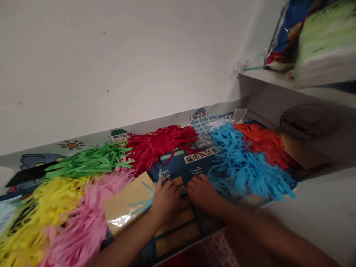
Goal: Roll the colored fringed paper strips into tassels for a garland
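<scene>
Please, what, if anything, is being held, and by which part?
The left hand holds light-blue strips some way in from their loose ends; whether the right hand grips any cannot be told.

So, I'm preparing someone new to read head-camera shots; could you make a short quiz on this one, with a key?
1. What colour is the pile bordering the green strips on the picture's right: A, yellow; B, red; C, orange?
2. True or false: the left hand is buried in the yellow strips.
3. What colour are the loose strips lying over part of the tan sheet?

Key:
1. B, the red strips.
2. False; it is by the right edge of the tan sheet.
3. Light blue.
</scene>
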### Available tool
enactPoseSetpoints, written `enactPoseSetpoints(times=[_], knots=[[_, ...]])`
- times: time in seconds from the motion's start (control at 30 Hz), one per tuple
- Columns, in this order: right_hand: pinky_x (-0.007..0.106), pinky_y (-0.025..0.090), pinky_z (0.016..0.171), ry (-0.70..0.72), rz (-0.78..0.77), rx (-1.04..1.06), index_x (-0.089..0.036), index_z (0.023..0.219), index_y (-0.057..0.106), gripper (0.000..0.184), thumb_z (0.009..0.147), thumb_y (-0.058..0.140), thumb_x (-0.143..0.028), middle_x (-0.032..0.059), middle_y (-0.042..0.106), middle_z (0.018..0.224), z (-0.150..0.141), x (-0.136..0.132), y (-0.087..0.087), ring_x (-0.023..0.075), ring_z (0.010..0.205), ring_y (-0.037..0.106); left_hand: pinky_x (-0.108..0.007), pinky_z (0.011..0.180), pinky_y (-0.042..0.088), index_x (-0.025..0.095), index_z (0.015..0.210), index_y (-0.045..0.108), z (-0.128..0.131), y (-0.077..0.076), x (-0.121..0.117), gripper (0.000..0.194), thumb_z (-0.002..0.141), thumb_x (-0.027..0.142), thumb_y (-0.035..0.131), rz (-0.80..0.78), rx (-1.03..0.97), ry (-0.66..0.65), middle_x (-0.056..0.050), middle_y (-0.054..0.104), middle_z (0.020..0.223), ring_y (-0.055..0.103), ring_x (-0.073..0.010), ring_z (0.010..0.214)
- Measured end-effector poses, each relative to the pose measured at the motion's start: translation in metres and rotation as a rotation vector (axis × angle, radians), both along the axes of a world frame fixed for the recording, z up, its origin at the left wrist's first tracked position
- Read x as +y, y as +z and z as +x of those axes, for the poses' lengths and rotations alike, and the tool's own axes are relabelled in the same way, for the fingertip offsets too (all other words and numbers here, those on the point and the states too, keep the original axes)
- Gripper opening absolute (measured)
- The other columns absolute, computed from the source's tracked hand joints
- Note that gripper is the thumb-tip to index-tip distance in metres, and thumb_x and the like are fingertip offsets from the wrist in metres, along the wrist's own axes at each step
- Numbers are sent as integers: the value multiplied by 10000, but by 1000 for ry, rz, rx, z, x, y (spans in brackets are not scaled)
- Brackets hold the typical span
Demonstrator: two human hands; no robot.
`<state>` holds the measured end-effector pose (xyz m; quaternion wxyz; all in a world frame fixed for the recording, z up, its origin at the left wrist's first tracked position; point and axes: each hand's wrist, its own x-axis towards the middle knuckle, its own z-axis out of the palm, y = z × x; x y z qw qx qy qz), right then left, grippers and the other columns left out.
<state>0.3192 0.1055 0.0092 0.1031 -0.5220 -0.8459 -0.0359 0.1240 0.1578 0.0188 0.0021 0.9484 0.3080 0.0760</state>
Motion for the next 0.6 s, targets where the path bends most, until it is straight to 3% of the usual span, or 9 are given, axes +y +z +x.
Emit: enactPoseSetpoints(times=[0.17,0.33,0.6], knots=[[374,284,814,-66,-4,180,-235,896,673,88,925,594,-212,8,671,888,29,-10,-21,196,892,514,-484,997,257,274,855,688,-23,-8,4,157,893,174,573,-62,-159,41,-1,717,859,589,-208,935],[336,291,789,-263,-226,421,-224,824,696,118,898,639,-297,10,645,884,39,-4,-8,187,901,525,-431,892,335,242,857,693,-27,-5,11,191,915,245,511,-229,-250,107,-34,688,850,579,-212,872],[330,267,760,-376,-366,371,-195,765,672,81,829,641,-234,22,636,869,27,10,2,199,900,526,-434,825,341,210,795,652,-19,-9,16,149,883,222,533,-234,-156,156,-41,653,839,547,-241,864]])
